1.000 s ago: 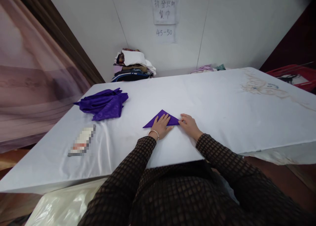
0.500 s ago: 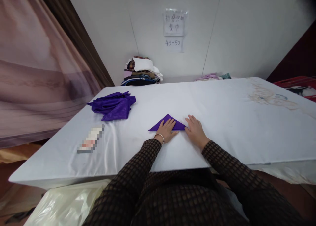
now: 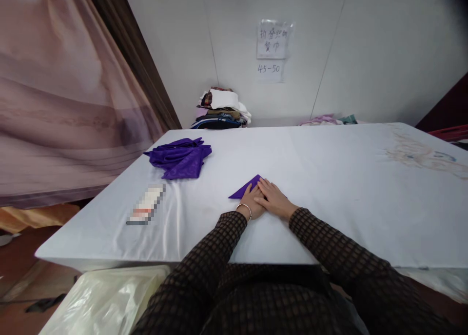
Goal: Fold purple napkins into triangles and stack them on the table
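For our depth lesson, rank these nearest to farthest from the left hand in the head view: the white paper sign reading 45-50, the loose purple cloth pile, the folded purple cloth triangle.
1. Folded purple cloth triangle, under the left hand.
2. Loose purple cloth pile, farther left.
3. White paper sign, on the wall.

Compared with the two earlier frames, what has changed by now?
The right hand has moved left from the right corner of the folded purple cloth toward its middle, where it now overlaps the left hand. The left hand stays on the cloth. The purple pile and blurred flat item stay put on the table.
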{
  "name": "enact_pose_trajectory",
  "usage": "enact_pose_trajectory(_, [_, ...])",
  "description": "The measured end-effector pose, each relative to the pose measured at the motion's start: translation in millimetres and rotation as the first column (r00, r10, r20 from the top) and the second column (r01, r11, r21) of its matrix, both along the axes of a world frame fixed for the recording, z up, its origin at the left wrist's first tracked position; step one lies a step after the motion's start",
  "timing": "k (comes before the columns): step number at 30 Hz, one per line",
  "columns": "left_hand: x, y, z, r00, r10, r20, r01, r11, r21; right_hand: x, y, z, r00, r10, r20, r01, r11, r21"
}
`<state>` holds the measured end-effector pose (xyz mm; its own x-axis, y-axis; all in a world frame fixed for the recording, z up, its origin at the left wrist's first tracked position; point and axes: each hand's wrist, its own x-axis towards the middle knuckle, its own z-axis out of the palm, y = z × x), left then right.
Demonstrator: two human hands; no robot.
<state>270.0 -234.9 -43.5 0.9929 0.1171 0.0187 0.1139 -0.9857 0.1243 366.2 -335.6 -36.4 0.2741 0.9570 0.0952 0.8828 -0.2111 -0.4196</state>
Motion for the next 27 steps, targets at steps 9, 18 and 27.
enact_pose_trajectory(9, [-9, 15, 1.7, 1.000, -0.003, -0.006, 0.003, 0.998, -0.057, 0, -1, -6.4, 0.999, -0.016, 0.038, 0.015, 1.000, 0.024])
enact_pose_trajectory(18, [-51, 50, 7.7, 0.980, 0.197, -0.027, -0.198, 0.979, -0.041, -1, 0, -9.2, 0.989, 0.006, 0.149, -0.005, 1.000, -0.011])
enact_pose_trajectory(27, [-59, 56, 17.8, 0.915, 0.381, -0.130, -0.393, 0.915, -0.085, -3, 1, -9.5, 0.993, 0.009, 0.120, -0.005, 0.999, -0.037])
